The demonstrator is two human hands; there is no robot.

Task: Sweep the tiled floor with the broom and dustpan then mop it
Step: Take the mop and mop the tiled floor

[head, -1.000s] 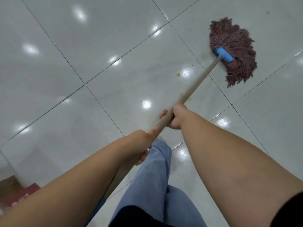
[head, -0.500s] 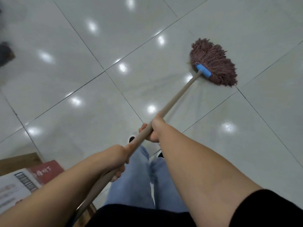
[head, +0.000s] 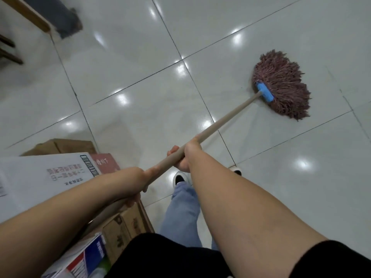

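Since 0.5 s ago mop head (head: 282, 85) has swung right across floor (head: 130, 47). Left hand (head: 138, 181), right hand (head: 185, 155): each grip wrapped around handle (head: 222, 122), spaced for leverage.

Lower end of mop handle (head: 224, 121) hidden behind left forearm and left hand (head: 132, 183). Right hand (head: 185, 155) fingers mostly covered by the handle. White carton (head: 46, 173) cut off at left edge, print blurred. Wooden furniture (head: 26, 13) and dark object (head: 60, 17) top left blurred, cropped. One shoe (head: 179, 178) partly hidden by jeans (head: 180, 213).
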